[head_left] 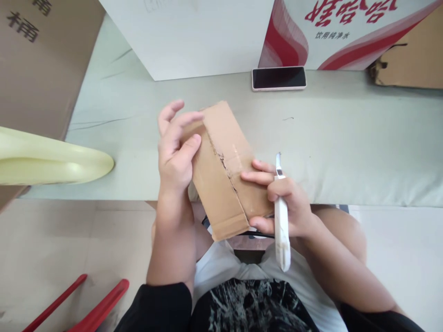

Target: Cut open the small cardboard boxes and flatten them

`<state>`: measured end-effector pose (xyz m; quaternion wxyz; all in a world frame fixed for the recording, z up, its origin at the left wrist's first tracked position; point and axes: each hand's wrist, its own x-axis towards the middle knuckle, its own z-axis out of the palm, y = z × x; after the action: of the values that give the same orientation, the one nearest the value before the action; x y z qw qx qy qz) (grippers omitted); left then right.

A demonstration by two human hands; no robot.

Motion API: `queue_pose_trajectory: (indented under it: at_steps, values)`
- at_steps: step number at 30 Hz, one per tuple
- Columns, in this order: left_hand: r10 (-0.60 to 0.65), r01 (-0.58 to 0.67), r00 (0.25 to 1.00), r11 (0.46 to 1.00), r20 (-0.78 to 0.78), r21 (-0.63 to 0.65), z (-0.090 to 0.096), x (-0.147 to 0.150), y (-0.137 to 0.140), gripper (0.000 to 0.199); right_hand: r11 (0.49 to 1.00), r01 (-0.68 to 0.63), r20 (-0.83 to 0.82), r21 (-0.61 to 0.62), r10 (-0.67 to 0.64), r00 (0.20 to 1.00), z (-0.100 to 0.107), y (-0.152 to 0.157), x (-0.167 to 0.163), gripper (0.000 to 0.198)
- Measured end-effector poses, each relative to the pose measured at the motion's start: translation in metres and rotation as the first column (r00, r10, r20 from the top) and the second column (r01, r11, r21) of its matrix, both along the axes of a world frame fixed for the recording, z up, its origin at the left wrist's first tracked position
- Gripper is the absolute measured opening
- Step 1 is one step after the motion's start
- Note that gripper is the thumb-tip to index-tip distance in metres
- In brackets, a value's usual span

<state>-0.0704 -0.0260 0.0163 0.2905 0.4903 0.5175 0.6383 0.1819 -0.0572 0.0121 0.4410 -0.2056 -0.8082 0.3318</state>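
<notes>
A small brown cardboard box (221,175) is tilted above my lap at the table's front edge. A ragged tear runs along the seam on its upper face. My left hand (178,147) grips the box's far left side, thumb on the upper face, with some fingers lifted. My right hand (289,203) has its index finger curled around a white-handled knife (282,230) with a short, hooked metal blade pointing away from me. The other fingers of that hand rest against the box's right end. The underside of the box is hidden.
On the pale green table cover (346,138) lies a phone (278,78), in front of a white and red carton (214,41). Large brown cartons stand at left (41,69) and far right (415,55). A yellow curved object (55,159) juts in from the left. Red legs (100,306) show below.
</notes>
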Motion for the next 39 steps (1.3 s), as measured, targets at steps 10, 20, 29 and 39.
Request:
queue_pose_trajectory:
  at_steps: [10,20,29,39]
  values:
    - [-0.009,0.004,0.98,1.0,-0.2,-0.023,-0.003,-0.009,-0.001,0.014,0.995,-0.073,-0.058,-0.06,0.07,0.996,-0.005,0.002,0.003,0.04]
    - [-0.03,0.038,0.974,0.999,-0.224,0.031,-0.003,-0.01,-0.003,0.019,0.991,-0.077,-0.115,-0.105,0.065,0.991,-0.013,0.001,0.003,0.044]
    - [0.139,-0.14,0.987,0.99,-0.082,-0.011,-0.01,-0.021,0.004,0.026,0.792,0.217,-0.147,-0.571,-0.358,0.922,-0.02,-0.001,0.009,0.046]
    - [0.267,-0.261,0.96,0.962,0.088,-0.076,0.011,-0.006,0.004,0.032,0.478,0.152,-0.018,-0.865,-0.334,0.942,-0.012,0.004,0.009,0.046]
